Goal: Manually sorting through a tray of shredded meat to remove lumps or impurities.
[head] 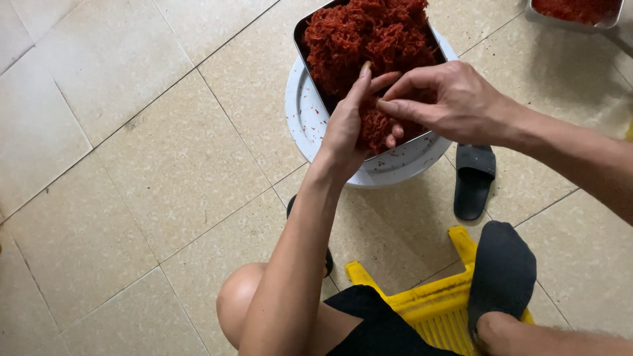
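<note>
At the bottom of the frame, right of centre, a yellow plastic stool [432, 303] sits under the person, with a dark-socked foot [502, 273] resting on its right edge and a bare knee [237, 300] at lower centre. Just above the foot, a black slipper [473, 179] lies on the beige tiled floor [132, 165].

In the upper middle of the frame, the left hand [346, 128] cups a clump of red shredded food [374, 125], fingers curled round it from the left, thumb pointing up. The right hand [448, 99] comes in from the right and pinches the same clump between thumb and fingertips. Both hands are over the near end of a metal tray [304, 46] heaped high with more of the red shreds [369, 36]. The tray rests on a round white lid-like base [306, 122], dotted with red flecks.

Farthest off, in the upper right corner, a second metal tray [610, 24] holds a flatter layer of the same red shreds [573, 8].
</note>
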